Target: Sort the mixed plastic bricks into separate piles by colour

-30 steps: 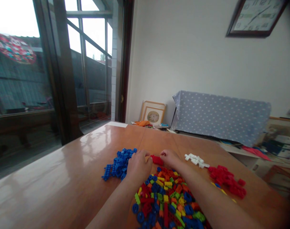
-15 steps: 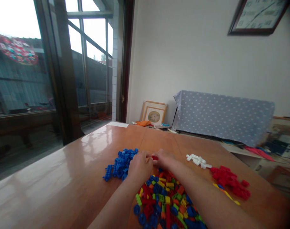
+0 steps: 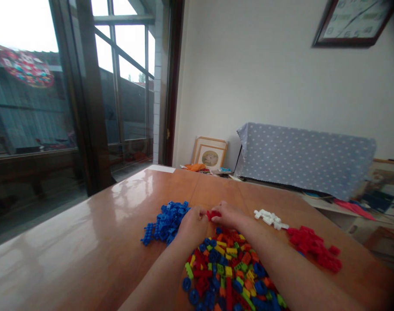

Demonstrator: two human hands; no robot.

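Note:
Above the far edge of a mixed heap of coloured blocks (image 3: 229,271), both hands meet around small red pieces (image 3: 213,214). My left hand (image 3: 194,222) is closed, its thumb and fingers pinching the left end of the red. My right hand (image 3: 225,214) is closed around the right part of the red. Whether the red is one piece or two is too small to tell. Just left of my left hand lies a pile of blue blocks (image 3: 167,222).
On the wooden table (image 3: 86,242), white pieces (image 3: 270,219) and a red pile (image 3: 313,248) lie right of my right forearm. White paper (image 3: 162,169) rests at the far edge. Beyond stand a framed picture (image 3: 210,156) and a cloth-covered object (image 3: 300,157).
More of the red shows between my hands, which have shifted slightly apart. My right forearm now covers the yellow strip beside the red pile.

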